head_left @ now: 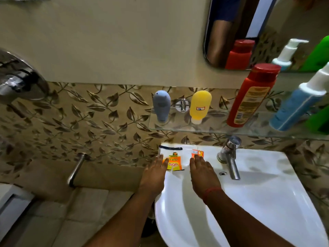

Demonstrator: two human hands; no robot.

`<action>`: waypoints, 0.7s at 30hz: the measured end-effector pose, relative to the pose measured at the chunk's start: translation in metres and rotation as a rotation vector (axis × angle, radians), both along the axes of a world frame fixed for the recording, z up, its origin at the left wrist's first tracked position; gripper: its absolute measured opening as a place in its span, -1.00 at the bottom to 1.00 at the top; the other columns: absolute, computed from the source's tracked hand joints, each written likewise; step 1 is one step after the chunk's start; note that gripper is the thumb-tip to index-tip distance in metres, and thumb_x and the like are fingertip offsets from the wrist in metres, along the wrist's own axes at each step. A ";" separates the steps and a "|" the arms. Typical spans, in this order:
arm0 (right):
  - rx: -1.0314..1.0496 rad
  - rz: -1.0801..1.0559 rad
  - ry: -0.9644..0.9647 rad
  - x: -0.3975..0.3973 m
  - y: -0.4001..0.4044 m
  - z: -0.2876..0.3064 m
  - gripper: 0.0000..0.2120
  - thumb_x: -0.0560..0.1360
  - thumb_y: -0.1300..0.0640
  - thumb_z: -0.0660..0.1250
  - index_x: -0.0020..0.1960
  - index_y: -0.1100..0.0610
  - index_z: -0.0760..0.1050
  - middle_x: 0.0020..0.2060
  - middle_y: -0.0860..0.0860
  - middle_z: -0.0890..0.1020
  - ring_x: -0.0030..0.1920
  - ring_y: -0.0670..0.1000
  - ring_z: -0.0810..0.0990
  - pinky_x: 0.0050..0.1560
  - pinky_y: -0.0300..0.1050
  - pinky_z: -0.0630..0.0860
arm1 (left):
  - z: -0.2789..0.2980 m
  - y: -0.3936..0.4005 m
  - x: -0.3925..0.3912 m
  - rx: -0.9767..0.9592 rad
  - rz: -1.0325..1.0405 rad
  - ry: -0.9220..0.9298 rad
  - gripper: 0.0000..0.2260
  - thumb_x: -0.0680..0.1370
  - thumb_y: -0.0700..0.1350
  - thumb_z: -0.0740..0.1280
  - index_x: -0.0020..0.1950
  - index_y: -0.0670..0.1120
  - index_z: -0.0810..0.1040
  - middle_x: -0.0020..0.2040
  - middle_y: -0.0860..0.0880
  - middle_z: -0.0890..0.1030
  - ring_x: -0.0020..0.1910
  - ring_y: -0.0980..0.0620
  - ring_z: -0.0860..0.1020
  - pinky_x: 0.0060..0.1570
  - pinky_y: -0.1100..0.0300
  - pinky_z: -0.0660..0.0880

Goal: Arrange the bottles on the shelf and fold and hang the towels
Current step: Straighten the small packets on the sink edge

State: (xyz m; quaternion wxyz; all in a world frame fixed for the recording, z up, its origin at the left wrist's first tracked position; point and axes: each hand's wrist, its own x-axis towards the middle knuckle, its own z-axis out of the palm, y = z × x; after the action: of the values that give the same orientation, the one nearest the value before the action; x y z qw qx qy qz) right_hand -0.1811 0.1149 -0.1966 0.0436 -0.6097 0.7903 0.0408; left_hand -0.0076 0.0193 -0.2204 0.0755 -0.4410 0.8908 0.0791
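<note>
Five bottles stand on the glass shelf above the white washbasin: a grey-blue squeeze bottle and a yellow squeeze bottle, both cap-down, then a red bottle, a blue pump bottle and a green bottle at the frame's edge. Over the washbasin's back rim, the left hand lies flat with straight fingers touching an orange-yellow sachet. The right hand, also flat and holding nothing, touches a smaller orange sachet beside the steel tap.

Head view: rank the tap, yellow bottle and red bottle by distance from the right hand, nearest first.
From the right hand:
1. Tap, just to its right on the sink.
2. Yellow bottle, straight above on the glass shelf.
3. Red bottle, up and right on the shelf.
</note>
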 end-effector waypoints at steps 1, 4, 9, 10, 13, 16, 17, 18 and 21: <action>0.021 -0.002 0.014 -0.002 -0.005 -0.004 -0.35 0.54 0.30 0.19 0.57 0.21 0.04 0.57 0.22 0.08 0.56 0.20 0.11 0.53 0.11 0.12 | -0.006 -0.005 0.000 0.007 0.001 -0.016 -0.33 0.63 -0.19 0.23 0.65 -0.01 -0.05 0.66 -0.12 0.01 0.60 -0.14 0.13 0.51 -0.07 0.17; 0.048 0.001 0.054 -0.007 -0.012 -0.016 -0.40 0.50 0.32 0.21 0.52 0.23 0.18 0.48 0.25 0.29 0.44 0.25 0.33 0.42 0.15 0.30 | -0.014 -0.014 -0.006 -0.024 0.016 -0.034 -0.45 0.64 -0.13 0.19 0.62 -0.01 0.12 0.57 -0.14 0.25 0.46 -0.17 0.36 0.38 -0.04 0.34; -0.041 0.049 0.064 -0.016 -0.018 -0.028 -0.55 0.25 0.43 0.37 0.13 0.21 0.54 -0.03 0.19 0.60 -0.06 0.22 0.59 -0.17 0.06 0.58 | -0.005 -0.003 -0.021 -0.151 0.019 -0.022 -0.70 0.60 -0.23 0.18 0.32 -0.05 0.46 0.32 -0.09 0.45 0.25 -0.14 0.47 0.12 0.00 0.48; -0.062 0.059 0.058 -0.021 -0.018 -0.028 -0.54 0.20 0.44 0.40 0.08 0.20 0.55 -0.07 0.17 0.61 -0.10 0.20 0.59 -0.24 0.04 0.57 | -0.004 0.000 -0.022 -0.152 0.014 -0.021 -0.70 0.59 -0.25 0.18 0.29 -0.05 0.47 0.29 -0.08 0.46 0.25 -0.14 0.46 0.11 0.01 0.47; -0.133 0.084 0.019 -0.029 -0.014 -0.023 -0.54 0.15 0.46 0.44 0.01 0.17 0.57 -0.13 0.14 0.61 -0.15 0.18 0.60 -0.36 0.00 0.56 | -0.001 0.012 -0.014 -0.142 0.104 0.130 -0.76 0.53 -0.26 0.24 0.13 -0.04 0.54 0.12 -0.05 0.54 0.15 -0.13 0.53 -0.03 0.02 0.48; -0.233 0.045 -0.122 -0.023 -0.002 -0.011 -0.57 0.23 0.49 0.33 0.02 0.15 0.52 -0.05 0.10 0.55 -0.08 0.15 0.55 -0.34 -0.03 0.55 | 0.004 0.045 0.018 -0.202 0.273 0.374 -0.89 0.47 -0.21 0.38 -0.15 0.00 0.54 -0.17 0.01 0.54 -0.17 -0.10 0.57 -0.33 0.06 0.46; -0.289 0.040 -0.164 -0.019 0.002 -0.007 -0.58 0.27 0.50 0.30 0.05 0.16 0.50 -0.03 0.10 0.52 -0.06 0.14 0.52 -0.33 -0.04 0.54 | 0.005 0.060 0.033 -0.210 0.352 0.451 -0.93 0.50 -0.14 0.34 -0.17 0.01 0.52 -0.19 0.01 0.54 -0.20 -0.09 0.56 -0.35 0.06 0.46; -0.346 0.049 -0.212 -0.014 0.006 -0.004 -0.58 0.31 0.50 0.28 0.09 0.17 0.51 -0.03 0.09 0.50 -0.06 0.12 0.49 -0.31 -0.05 0.52 | 0.006 0.077 0.051 -0.211 0.453 0.516 -0.92 0.53 -0.08 0.27 -0.16 0.01 0.51 -0.18 0.01 0.55 -0.21 -0.08 0.55 -0.35 0.06 0.48; -0.468 0.096 -0.341 0.014 0.017 0.006 -0.60 0.41 0.45 0.29 0.21 0.18 0.52 -0.06 0.08 0.50 -0.06 0.11 0.48 -0.16 -0.05 0.54 | 0.005 0.117 0.098 -0.132 0.705 0.688 -0.87 0.56 -0.07 0.25 -0.07 0.02 0.59 -0.11 0.06 0.60 -0.18 0.00 0.58 -0.26 0.07 0.51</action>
State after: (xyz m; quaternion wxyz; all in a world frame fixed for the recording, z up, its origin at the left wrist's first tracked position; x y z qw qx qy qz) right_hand -0.1667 0.1323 -0.1903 0.0319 -0.6381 0.7298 -0.2436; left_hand 0.0903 0.1363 -0.2154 -0.2824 -0.6676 0.6638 0.1844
